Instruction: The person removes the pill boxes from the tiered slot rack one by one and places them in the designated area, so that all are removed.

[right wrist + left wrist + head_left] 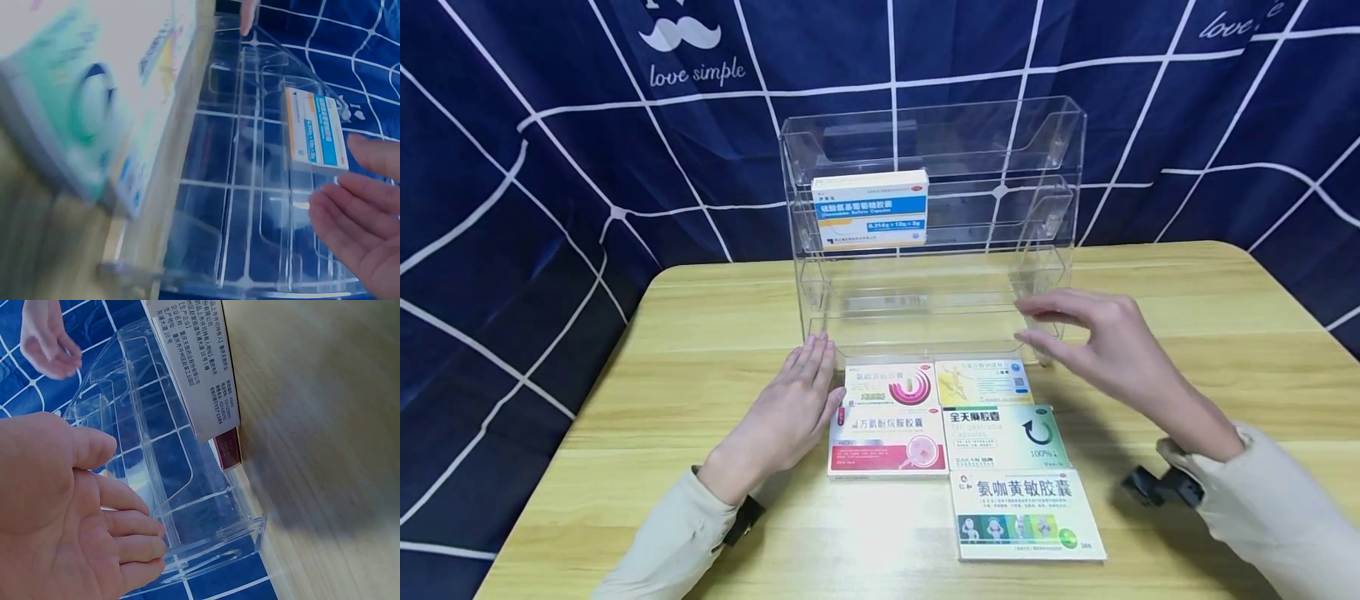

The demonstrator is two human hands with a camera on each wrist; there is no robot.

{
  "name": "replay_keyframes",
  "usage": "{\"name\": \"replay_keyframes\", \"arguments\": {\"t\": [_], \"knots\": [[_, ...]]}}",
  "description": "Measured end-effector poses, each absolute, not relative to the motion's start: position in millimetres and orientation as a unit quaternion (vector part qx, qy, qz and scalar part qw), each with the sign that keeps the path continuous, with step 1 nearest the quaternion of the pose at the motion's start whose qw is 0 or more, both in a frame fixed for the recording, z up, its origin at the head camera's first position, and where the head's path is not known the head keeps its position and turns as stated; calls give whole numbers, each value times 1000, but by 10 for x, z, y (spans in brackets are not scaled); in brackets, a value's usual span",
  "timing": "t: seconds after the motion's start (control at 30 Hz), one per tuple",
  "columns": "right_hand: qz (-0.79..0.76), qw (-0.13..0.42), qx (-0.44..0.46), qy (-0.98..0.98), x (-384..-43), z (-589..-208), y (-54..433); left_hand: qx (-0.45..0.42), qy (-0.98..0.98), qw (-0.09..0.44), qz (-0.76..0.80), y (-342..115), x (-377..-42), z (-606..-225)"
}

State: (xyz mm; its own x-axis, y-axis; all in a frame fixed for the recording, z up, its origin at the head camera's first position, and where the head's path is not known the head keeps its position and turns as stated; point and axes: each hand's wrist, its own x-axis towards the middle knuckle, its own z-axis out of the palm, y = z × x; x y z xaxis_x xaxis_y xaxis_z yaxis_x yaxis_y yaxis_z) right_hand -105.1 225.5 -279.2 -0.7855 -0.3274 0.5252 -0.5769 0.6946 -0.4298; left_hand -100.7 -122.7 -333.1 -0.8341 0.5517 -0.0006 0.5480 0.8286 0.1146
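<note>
A clear acrylic tiered rack (925,329) stands upright on the table. One white and blue medicine box (870,208) sits in an upper tier on its left side. My left hand (790,408) lies by the rack's lower left corner, fingers straight, beside a pink and white box (891,385) and a red and white box (887,442). It holds nothing in the left wrist view. My right hand (1093,337) hovers at the rack's lower right side with thumb and fingers parted, also holding nothing. Whether either hand touches the rack, I cannot tell.
In front of the rack lie a yellow and white box (984,381), a green and white box (1004,437) and a larger white box (1026,515) with a green strip. Beneath is a wooden table (700,350). A dark blue grid-patterned cloth (700,167) hangs behind.
</note>
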Motion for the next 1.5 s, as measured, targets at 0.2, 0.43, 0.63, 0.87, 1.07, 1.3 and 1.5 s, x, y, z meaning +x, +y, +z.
{"name": "replay_keyframes", "arguments": {"t": [0.2, 0.43, 0.63, 0.87, 1.07, 1.3, 1.5], "knots": [[374, 188, 192, -887, -1287, -2690, 2086, 288, 955, 20, 60, -1235, -1007, -3339], [446, 164, 144, -868, -1432, -2659, 1938, 287, 956, 24, 64, -1232, -1005, -3342], [469, 167, 136, -857, -1495, -2693, 1869, 285, 956, 26, 64, -1238, -1005, -3340], [487, 179, 123, -846, -1582, -2676, 1762, 284, 956, 29, 62, -1237, -1007, -3336], [496, 196, 129, -836, -1707, -2658, 1662, 284, 956, 23, 62, -1232, -1010, -3346], [500, 192, 120, -836, -1828, -2620, 1529, 281, 957, 24, 67, -1226, -1004, -3351], [497, 206, 115, -835, -1956, -2582, 1441, 283, 957, 22, 62, -1227, -1003, -3349]]}}
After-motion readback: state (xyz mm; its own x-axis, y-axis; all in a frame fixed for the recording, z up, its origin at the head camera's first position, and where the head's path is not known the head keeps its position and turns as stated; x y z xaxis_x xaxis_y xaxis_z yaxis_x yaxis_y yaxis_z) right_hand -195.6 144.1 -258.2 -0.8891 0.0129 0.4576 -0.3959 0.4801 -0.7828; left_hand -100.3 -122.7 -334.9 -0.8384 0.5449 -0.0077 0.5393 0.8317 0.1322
